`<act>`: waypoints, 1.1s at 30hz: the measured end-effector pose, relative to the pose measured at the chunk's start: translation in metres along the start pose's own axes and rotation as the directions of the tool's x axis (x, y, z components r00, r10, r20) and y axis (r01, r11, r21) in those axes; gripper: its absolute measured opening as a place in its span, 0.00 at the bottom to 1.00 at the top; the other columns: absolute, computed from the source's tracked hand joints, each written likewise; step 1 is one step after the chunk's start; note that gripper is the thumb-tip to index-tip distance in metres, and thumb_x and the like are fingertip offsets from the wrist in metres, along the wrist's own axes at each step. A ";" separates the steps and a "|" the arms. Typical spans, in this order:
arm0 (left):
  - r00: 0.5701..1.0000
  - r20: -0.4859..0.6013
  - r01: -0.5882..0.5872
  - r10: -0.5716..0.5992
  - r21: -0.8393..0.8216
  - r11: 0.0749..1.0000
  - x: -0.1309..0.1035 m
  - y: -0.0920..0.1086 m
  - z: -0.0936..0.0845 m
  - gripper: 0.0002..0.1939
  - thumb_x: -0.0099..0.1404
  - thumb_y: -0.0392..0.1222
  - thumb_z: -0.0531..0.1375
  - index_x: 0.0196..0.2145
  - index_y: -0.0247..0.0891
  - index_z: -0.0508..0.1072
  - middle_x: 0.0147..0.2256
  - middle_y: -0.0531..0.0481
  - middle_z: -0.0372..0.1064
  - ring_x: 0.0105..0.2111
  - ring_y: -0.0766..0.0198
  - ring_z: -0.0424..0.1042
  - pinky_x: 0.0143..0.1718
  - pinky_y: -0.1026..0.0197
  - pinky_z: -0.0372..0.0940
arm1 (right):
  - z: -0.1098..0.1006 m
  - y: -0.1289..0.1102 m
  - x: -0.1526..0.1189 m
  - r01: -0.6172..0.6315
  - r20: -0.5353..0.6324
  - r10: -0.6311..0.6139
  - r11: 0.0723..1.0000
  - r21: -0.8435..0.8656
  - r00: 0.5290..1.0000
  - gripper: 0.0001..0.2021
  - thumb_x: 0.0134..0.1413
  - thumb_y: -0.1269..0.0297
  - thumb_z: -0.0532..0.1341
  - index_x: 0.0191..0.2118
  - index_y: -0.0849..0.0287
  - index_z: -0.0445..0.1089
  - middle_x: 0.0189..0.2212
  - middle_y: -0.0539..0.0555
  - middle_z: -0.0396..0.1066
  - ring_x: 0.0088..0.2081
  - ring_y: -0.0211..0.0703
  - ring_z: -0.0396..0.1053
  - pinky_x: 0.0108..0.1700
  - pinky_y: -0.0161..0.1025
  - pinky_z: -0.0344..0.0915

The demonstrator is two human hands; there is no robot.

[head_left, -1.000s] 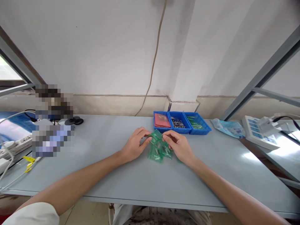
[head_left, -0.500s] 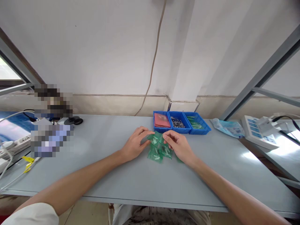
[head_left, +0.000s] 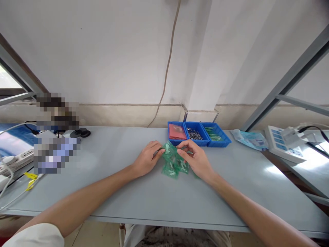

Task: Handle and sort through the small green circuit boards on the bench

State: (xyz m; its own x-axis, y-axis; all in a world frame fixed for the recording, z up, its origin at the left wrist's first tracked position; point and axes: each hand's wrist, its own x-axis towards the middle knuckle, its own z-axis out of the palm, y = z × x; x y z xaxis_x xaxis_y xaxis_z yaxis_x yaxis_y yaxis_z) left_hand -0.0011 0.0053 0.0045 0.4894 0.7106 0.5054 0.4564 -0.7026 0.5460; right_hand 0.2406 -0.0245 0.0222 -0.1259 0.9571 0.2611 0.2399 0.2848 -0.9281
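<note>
Both hands are pinching one green bag: left hand and right hand are gripping opposite edges of the bag, just above a pile of bags on the table. Seemingly opening it; pulling gently apart is advisable.

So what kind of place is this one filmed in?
Probably a small assembly or packing workbench. Three blue bins of sorted small parts stand by the wall, both hands work on green packets on a grey table, and a power strip lies at the left.
</note>
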 end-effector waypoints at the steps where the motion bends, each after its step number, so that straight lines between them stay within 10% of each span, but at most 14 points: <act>1: 1.000 0.005 -0.015 0.015 -0.005 1.000 0.000 0.001 0.000 0.16 0.81 0.44 0.50 0.36 0.39 0.70 0.37 0.48 0.69 0.40 0.58 0.66 0.46 0.56 0.63 | 0.000 0.001 0.000 0.000 -0.002 0.000 1.000 0.007 1.000 0.13 0.63 0.49 0.66 0.44 0.52 0.71 0.41 0.55 0.73 0.39 0.47 0.70 0.31 0.39 0.70; 14: 0.994 -0.047 -0.096 0.096 0.012 0.995 -0.001 0.002 0.000 0.15 0.80 0.46 0.54 0.37 0.38 0.75 0.39 0.46 0.74 0.41 0.58 0.71 0.47 0.55 0.66 | -0.001 0.004 -0.001 -0.003 0.084 0.010 0.997 -0.078 0.996 0.12 0.66 0.50 0.63 0.45 0.53 0.75 0.38 0.53 0.75 0.38 0.46 0.71 0.37 0.41 0.68; 23: 0.999 -0.001 0.037 -0.037 -0.058 0.998 -0.007 0.006 0.000 0.20 0.80 0.47 0.52 0.66 0.47 0.65 0.49 0.47 0.74 0.45 0.59 0.72 0.43 0.59 0.70 | -0.002 -0.001 -0.001 -0.001 0.072 0.006 0.997 -0.074 0.997 0.12 0.68 0.50 0.60 0.42 0.53 0.72 0.34 0.51 0.70 0.34 0.44 0.65 0.35 0.40 0.66; 33: 0.995 0.018 -0.098 0.100 -0.089 0.991 -0.005 0.010 -0.003 0.22 0.82 0.40 0.46 0.68 0.48 0.64 0.50 0.44 0.70 0.46 0.59 0.71 0.52 0.54 0.69 | -0.001 0.001 0.000 -0.011 0.083 0.015 0.998 -0.054 0.996 0.13 0.69 0.49 0.59 0.41 0.53 0.69 0.34 0.51 0.66 0.34 0.43 0.64 0.34 0.39 0.67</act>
State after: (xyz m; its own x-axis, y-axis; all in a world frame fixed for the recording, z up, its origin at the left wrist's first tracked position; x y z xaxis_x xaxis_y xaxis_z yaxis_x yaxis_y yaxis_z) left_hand -0.0016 -0.0051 0.0092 0.5461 0.6361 0.5451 0.3386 -0.7628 0.5509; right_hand 0.2415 -0.0243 0.0218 -0.2020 0.9534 0.2241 0.2929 0.2771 -0.9151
